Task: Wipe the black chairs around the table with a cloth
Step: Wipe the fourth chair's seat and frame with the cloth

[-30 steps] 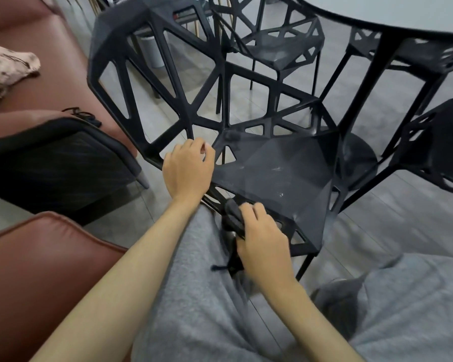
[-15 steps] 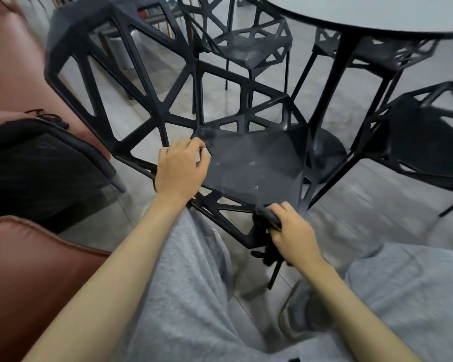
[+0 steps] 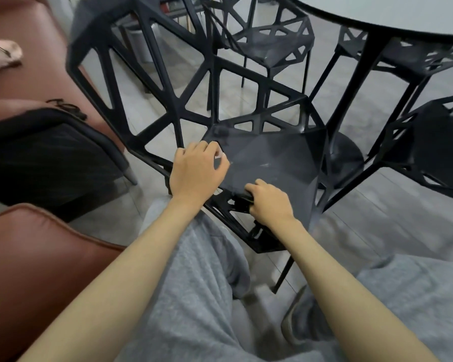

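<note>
Floor: grey, smooth tiles with a dull sheen; carries all the furniture.

Sofa: reddish-brown leather-like upholstery, rounded padded edges, along the left side; a dark bag with a ribbed surface stands against it.

Table: round top, pale surface with a thin black rim, at upper right, on slim black legs that splay to the floor.

Nearest black chair: hard, matte, moulded frame built of angular struts with triangular and polygonal openings; the seat is a faceted solid panel with faint pale smears. Its backrest rises to the upper left, its front corner points to the person's knees.

Further black chairs: one beyond the nearest chair, one at the right edge, both of the same open lattice shape, drawn in near the table.

Trousers: grey, soft, fleecy knit, creased over both legs.

Left hand: rests on the seat's rear left edge, fingers curled over the strut there, gripping the chair.

Right hand: at the seat's near front edge, fingers wrapped tightly around the cloth.

Cloth: black, soft, bunched; most of it is hidden inside the right fist, a crumpled part shows just left of the knuckles, pressed to the seat's front edge strut, and a loose end hangs below the hand against the lattice.
</note>
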{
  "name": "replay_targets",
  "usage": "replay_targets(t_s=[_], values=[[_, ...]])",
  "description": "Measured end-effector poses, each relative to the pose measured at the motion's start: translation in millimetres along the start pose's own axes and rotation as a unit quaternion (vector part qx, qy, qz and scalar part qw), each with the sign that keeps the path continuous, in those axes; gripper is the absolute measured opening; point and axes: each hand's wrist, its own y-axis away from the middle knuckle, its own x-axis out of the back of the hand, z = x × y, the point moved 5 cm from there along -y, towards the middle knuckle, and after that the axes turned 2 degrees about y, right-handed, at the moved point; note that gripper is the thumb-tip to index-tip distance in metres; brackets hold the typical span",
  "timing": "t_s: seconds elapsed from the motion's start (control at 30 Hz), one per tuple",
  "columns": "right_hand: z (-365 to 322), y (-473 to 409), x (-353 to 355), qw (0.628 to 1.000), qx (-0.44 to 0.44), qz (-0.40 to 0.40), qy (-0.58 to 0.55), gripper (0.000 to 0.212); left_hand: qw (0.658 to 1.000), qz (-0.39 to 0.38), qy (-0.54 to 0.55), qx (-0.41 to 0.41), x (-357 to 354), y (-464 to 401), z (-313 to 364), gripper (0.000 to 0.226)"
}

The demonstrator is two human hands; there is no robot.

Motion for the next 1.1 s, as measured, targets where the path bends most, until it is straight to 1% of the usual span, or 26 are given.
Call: replay_targets(t_s=[0.07,0.17,0.23,0.37,0.43,0.5,0.6,0.73,0.8,0.83,0.9,0.97,1.0,1.07,1.1], values=[[-7.7,-9.5,-2.5,1.0,0.023,-0.019,0.003,0.017,1.0,-0.006,-0.006,-0.006,-0.1,1.0,0.2,0.024],[7.4,1.9,-2.7,0.999,0.018,-0.028,-0.016,0.025,1.0,-0.01,-0.006,-0.012,-0.5,0.8,-1.7,0.025],[30.4,19.2,1.5,0.999,-0.009,-0.02,-0.04,0.029,1.0,-0.002,0.004,-0.007,1.0,0.4,-3.0,0.024],[83.1,72.5,5.3,0.995,-0.067,-0.009,-0.067,0.029,0.999,0.017,0.028,0.01,5.0,1.5,-2.6,0.024],[95.5,96.6,3.2,0.99,-0.096,-0.003,-0.099,0.032,0.999,0.016,0.029,0.015,6.0,1.6,-1.3,0.025],[88.8,104.1,-0.7,0.985,-0.11,0.018,-0.13,0.031,0.999,0.014,0.028,0.019,7.5,0.9,0.0,0.026],[49.1,111.4,-0.9,0.974,-0.102,0.066,-0.192,0.029,0.999,0.013,0.032,0.015,8.6,1.9,0.7,0.026],[-0.5,130.5,4.8,0.966,-0.016,0.115,-0.23,0.04,1.0,0.001,0.028,0.013,5.9,2.0,-0.1,0.029],[2.2,133.3,1.2,0.967,-0.002,0.124,-0.223,0.041,1.0,-0.009,0.022,0.005,5.4,2.8,0.1,0.029],[12.6,131.5,-2.5,0.97,-0.012,0.128,-0.205,0.041,1.0,-0.015,0.021,-0.001,5.2,3.9,0.2,0.029],[46.0,124.6,-10.0,0.976,-0.072,0.137,-0.154,0.039,0.999,-0.026,0.024,-0.009,5.0,4.5,-0.3,0.028],[82.4,120.6,-12.6,0.966,-0.156,0.148,-0.14,0.038,0.999,-0.028,0.032,-0.012,6.1,4.8,0.4,0.028],[92.4,119.9,-13.0,0.959,-0.183,0.159,-0.146,0.04,0.999,-0.023,0.039,-0.014,7.7,5.1,1.8,0.029],[89.7,122.1,-13.4,0.952,-0.199,0.178,-0.152,0.043,0.998,-0.005,0.056,-0.029,11.7,5.5,5.4,0.034],[80.5,124.5,-13.9,0.953,-0.189,0.182,-0.152,0.045,0.997,0.003,0.062,-0.042,13.2,6.3,6.7,0.036]])
